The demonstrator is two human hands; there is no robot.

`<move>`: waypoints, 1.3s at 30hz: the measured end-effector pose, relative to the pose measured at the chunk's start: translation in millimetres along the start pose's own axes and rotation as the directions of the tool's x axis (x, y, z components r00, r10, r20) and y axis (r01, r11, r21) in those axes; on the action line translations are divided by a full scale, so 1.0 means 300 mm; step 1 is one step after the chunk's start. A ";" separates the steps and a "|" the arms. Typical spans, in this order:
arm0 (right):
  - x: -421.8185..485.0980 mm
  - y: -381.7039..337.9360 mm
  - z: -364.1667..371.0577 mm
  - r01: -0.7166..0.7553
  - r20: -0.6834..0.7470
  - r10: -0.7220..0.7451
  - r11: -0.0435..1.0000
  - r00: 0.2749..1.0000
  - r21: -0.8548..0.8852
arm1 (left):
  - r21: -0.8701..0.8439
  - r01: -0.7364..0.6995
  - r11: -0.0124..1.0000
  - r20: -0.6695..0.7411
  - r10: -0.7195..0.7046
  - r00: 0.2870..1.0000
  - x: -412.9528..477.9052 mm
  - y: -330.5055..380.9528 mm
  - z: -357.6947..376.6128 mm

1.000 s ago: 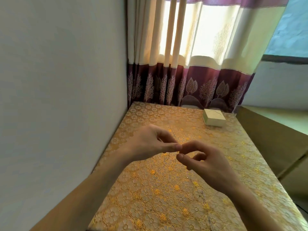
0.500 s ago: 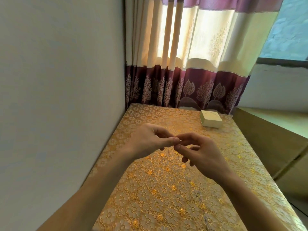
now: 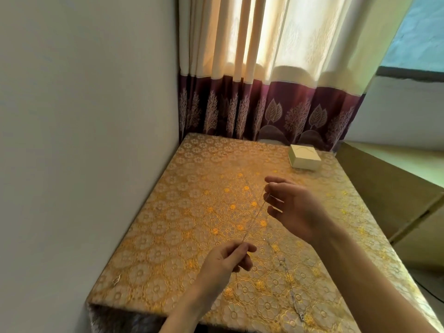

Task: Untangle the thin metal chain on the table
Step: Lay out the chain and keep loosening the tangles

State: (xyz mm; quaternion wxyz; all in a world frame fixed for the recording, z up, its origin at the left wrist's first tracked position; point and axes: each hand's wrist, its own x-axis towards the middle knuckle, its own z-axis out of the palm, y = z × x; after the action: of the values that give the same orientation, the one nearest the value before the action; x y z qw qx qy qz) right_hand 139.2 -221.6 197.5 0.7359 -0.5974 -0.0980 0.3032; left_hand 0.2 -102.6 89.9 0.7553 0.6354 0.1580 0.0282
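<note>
Above table [image 3: 192, 188], held taut: thin metal chain [image 3: 254, 219] pinched by left hand [image 3: 228, 260], caught in curled fingers of right hand [image 3: 293, 207]; tail lying on table; likely light, limp, snag-prone — best taken beside knots.

My left hand [image 3: 225, 260] is low and near me, forearm coming up from the bottom edge, thumb and forefinger pinched together on the thin chain [image 3: 254, 218], the other fingers curled under. My right hand [image 3: 296, 207] is raised further out, its forearm reaching in from the lower right, palm turned leftward, fingers loosely curled and a little spread. It holds the chain's far end at the fingertips; which ones clamp it is blurred. The two hands are apart.
</note>
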 end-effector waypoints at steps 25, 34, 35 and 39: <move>0.209 0.345 0.173 -0.180 0.081 0.180 0.984 0.980 -0.008 | 0.263 0.113 0.958 -0.473 0.026 0.881 -0.367 -0.185 -0.312; 0.287 0.412 0.239 -0.227 0.104 0.230 0.973 0.968 -0.041 | 0.627 0.343 0.699 -0.653 0.234 0.720 -0.403 -0.225 -0.375; 0.295 0.421 0.250 -0.223 0.095 0.229 0.972 0.969 -0.067 | 0.653 0.366 0.663 -0.665 0.270 0.697 -0.405 -0.226 -0.378; 0.330 0.456 0.285 -0.132 0.055 0.154 0.948 0.987 -0.288 | 0.707 0.388 0.591 -0.672 0.391 0.629 -0.410 -0.234 -0.405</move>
State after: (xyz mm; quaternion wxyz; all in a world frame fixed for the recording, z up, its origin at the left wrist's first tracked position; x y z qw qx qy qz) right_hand 129.7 -81.8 70.2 0.6144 -0.6902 -0.1249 0.3613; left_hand -160.9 -30.5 29.5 0.2348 0.8257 0.4610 0.2249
